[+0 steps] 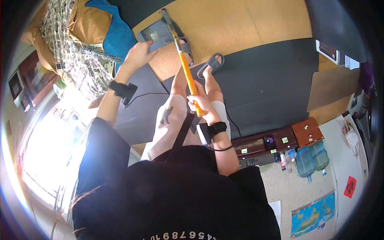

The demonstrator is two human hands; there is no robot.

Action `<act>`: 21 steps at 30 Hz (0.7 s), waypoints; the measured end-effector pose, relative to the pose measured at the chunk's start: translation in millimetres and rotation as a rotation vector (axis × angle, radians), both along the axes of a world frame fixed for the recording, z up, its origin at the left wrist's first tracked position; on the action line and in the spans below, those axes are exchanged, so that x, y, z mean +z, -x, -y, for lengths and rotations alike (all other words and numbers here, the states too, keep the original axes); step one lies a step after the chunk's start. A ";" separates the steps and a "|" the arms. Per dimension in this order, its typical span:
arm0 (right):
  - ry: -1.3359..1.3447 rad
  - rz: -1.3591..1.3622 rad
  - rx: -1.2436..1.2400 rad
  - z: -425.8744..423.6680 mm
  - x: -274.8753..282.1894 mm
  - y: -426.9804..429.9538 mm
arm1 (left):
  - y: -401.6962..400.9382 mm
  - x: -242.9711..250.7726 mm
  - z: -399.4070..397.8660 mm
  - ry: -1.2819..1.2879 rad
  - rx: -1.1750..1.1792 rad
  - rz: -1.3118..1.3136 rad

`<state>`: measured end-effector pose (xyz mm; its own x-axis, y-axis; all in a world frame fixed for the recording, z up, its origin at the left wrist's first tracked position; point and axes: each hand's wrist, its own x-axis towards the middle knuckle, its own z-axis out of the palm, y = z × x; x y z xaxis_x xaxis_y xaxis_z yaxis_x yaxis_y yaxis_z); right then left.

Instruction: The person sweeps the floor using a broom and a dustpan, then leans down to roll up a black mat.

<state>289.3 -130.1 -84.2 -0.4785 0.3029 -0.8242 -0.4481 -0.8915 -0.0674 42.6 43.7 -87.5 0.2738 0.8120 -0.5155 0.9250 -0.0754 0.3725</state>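
My right hand (202,100) is closed round the lower end of the orange handle of a long tool (187,72). The tool slants up and to the left, past a metal section, to a narrow dark head; its exact kind is unclear. Behind that head, a grey-blue see-through object (154,33), perhaps a dustpan, is on the brown floor covering. My left hand (139,55) is raised beside its near edge, thumb and fingers apart, with nothing visible between them. Both wrists wear black straps with devices and cables. My feet, in grey slippers (211,66), are beyond the tool.
Patterned cloth (78,60) with blue and tan fabric lies at the upper left. Dark mats (264,87) cover much of the floor. At the right stand a reddish-brown drawer cabinet (306,132) and large blue water bottles (306,162). A brown board (333,90) is farther right.
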 end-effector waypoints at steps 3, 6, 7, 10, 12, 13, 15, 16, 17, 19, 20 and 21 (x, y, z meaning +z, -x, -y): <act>0.050 -0.318 -0.257 12.5 -13.4 -38.7 | -2.2 3.4 5.1 0.022 0.018 -0.003; -0.021 -0.163 -0.126 21.7 12.3 -72.4 | 8.8 15.4 16.9 -0.013 -0.001 -0.025; -0.048 -0.075 -0.105 28.2 16.8 -83.0 | 9.8 20.7 20.7 -0.025 -0.014 -0.045; -0.121 0.116 0.006 41.5 23.4 -123.2 | 9.6 48.7 32.4 0.055 -0.013 -0.070; -0.161 0.257 0.072 43.9 25.5 -142.8 | 10.7 73.4 43.8 0.063 -0.020 -0.103; -0.186 0.344 0.123 41.1 26.4 -149.0 | 10.1 89.1 49.9 0.102 -0.027 -0.182; -0.165 0.503 0.135 48.7 23.7 -169.2 | 9.2 91.8 60.2 0.147 -0.046 -0.228; -0.143 0.583 0.113 52.6 24.3 -176.1 | 8.4 83.7 65.4 0.140 -0.088 -0.219; -0.129 0.644 0.094 55.5 22.6 -182.8 | 6.5 83.3 71.1 0.130 -0.123 -0.228; -0.106 0.696 0.057 63.2 11.4 -191.0 | 6.9 82.3 80.7 0.121 -0.115 -0.205; -0.100 0.774 0.057 64.4 10.0 -188.3 | 5.2 80.2 84.4 0.149 -0.114 -0.188; -0.092 0.750 0.053 52.8 5.7 -181.0 | 10.4 97.6 85.8 0.175 -0.083 -0.219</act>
<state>470.2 -182.9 -78.5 0.1847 0.3782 -0.9071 -0.2097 -0.8866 -0.4123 32.1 -42.1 10.1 0.2019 0.6848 -0.7002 0.9782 -0.1062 0.1783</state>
